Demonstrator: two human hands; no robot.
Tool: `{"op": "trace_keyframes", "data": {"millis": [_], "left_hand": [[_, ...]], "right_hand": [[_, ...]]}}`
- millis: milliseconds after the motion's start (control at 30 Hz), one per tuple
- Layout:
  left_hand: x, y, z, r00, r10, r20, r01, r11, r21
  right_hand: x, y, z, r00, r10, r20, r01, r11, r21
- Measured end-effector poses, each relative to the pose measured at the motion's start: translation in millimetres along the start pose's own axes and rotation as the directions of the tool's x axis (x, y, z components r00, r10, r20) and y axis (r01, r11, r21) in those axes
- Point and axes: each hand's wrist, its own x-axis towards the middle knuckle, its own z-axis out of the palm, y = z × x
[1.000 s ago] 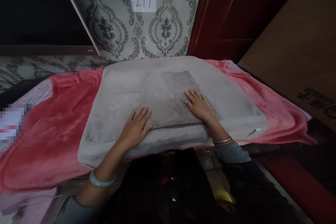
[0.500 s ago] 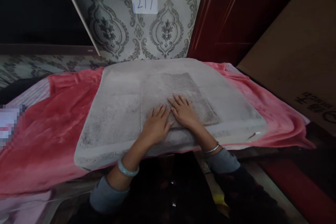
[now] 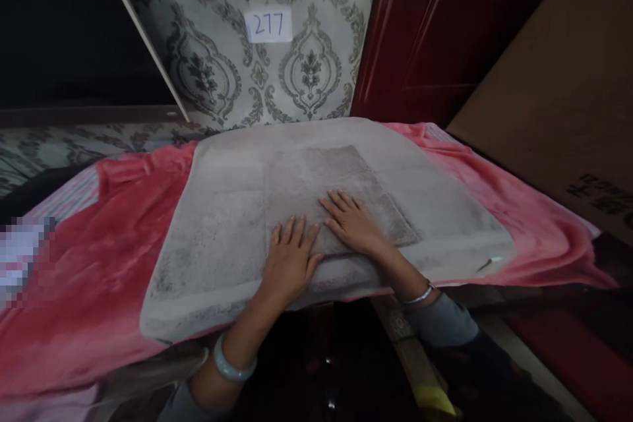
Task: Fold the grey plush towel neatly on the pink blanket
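A large grey-white plush cloth (image 3: 217, 224) lies spread out on a pink blanket. At its middle sits a darker grey square (image 3: 316, 175) of fuzzy fabric, which could be a folded piece or a patch; I cannot tell which. My left hand (image 3: 290, 260) rests flat near the square's lower left corner, fingers out and pointing away from me. Flat on the square's lower middle is my right hand (image 3: 353, 224), its fingers spread and angled to the left. Neither hand grips anything. The palms' undersides are hidden.
The pink blanket (image 3: 133, 224) shows on both sides of the cloth. Patterned wallpaper with a paper marked 277 (image 3: 268, 25) stands behind. A dark screen (image 3: 79, 33) is at the left, a dark red panel (image 3: 420, 26) and a cardboard box (image 3: 558, 79) at the right.
My left hand has moved left and nearer to me, widening the gap between the hands. My right hand has shifted slightly right. The camera view has tilted up a little.
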Motion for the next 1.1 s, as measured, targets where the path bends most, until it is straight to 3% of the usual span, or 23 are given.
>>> {"op": "trace_keyframes", "data": {"millis": [100, 333, 467, 633, 733, 833, 967, 1033, 1100], "left_hand": [[-2, -1, 2, 1.0, -0.004, -0.021, 0.004, 1.0, -0.002], [-6, -4, 5, 0.999, -0.001, -0.049, -0.001, 1.0, -0.03], [-6, -7, 7, 0.996, 0.005, -0.088, -0.008, 1.0, -0.028], [-7, -7, 12, 0.995, 0.012, -0.101, -0.013, 1.0, -0.014], [-12, -10, 9, 0.995, 0.018, -0.102, -0.021, 0.999, -0.026], [-10, -18, -7, 0.998, 0.027, -0.055, -0.033, 0.994, -0.104], [37, -28, -37, 0.998, -0.011, 0.062, 0.031, 0.945, -0.326], [79, -27, -40, 0.999, 0.006, 0.037, 0.008, 0.931, -0.365], [121, -23, -31, 0.998, 0.034, 0.048, -0.018, 0.954, -0.298]], "right_hand": [[-7, 14, -3, 1.0, -0.01, 0.027, 0.01, 1.0, 0.015], [-23, 52, -3, 0.993, 0.103, 0.051, -0.105, 0.994, 0.023], [3, 59, -22, 0.983, 0.16, 0.09, -0.161, 0.987, 0.004], [57, 47, -46, 0.976, 0.209, -0.054, -0.211, 0.977, -0.018], [70, 44, -34, 0.962, 0.25, -0.112, -0.256, 0.966, -0.041], [71, 47, -13, 0.962, 0.254, -0.098, -0.26, 0.965, -0.047], [68, 52, -2, 0.962, 0.248, -0.117, -0.251, 0.968, -0.019], [68, 54, -2, 0.961, 0.242, -0.135, -0.244, 0.97, 0.003], [67, 55, -4, 0.96, 0.231, -0.155, -0.23, 0.973, 0.029]]}}
